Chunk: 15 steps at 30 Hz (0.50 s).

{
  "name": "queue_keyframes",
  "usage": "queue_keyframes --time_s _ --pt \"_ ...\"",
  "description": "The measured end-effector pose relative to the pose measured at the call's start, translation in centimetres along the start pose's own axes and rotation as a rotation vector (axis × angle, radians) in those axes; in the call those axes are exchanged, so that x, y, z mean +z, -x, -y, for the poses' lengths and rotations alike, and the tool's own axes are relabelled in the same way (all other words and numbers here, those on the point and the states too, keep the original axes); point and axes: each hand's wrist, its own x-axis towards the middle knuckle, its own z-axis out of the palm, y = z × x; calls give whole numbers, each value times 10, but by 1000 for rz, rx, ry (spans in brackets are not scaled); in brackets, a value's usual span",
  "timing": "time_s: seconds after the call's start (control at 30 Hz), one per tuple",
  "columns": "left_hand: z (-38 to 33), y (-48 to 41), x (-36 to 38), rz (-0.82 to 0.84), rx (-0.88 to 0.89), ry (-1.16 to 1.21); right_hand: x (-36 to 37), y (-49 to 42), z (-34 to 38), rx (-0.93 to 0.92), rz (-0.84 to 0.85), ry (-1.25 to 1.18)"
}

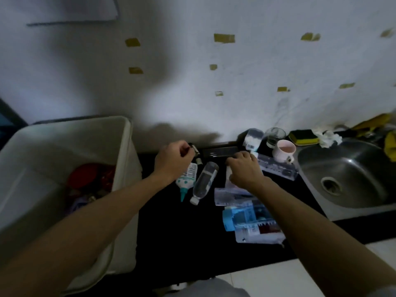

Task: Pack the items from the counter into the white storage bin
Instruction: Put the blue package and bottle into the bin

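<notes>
Both forearms reach in from the near edge of the black counter [182, 232]. Left hand [171, 160] is curled into a loose fist near the counter's back edge, its fingers closed on a small dark object [194, 149] that pokes out past the knuckles; what it is cannot be told. Right hand [244, 170] lies palm down, fingers bent and pressing on a pale packet [228, 179] just in front of a long dark box [219, 151]; whether it grips the packet cannot be told. Between the hands lie a clear bottle [204, 183] on its side, cap toward the near edge, and beside it a white tube [186, 179] with a teal tip. More clear packets [252, 224] sit nearer the front right. At the counter's left end stands the white bin [64, 136], with red things [90, 176] already inside. At the right end is a steel sink [347, 174]; behind it, along the back edge, a pink-lined mug [285, 151], a glass [274, 137] and a sponge [303, 137].
</notes>
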Motion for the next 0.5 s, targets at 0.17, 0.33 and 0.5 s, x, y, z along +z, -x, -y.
queue_keyframes --time_s 0.17,0.33,0.5 --pt "-16 13 52 153 -57 -77 24 10 -38 -33 159 -4" --pt "-21 26 101 435 -106 -63 48 20 -71 41 265 -39" --pt "-21 39 138 749 -142 -103 57 26 -98 148 344 -138"
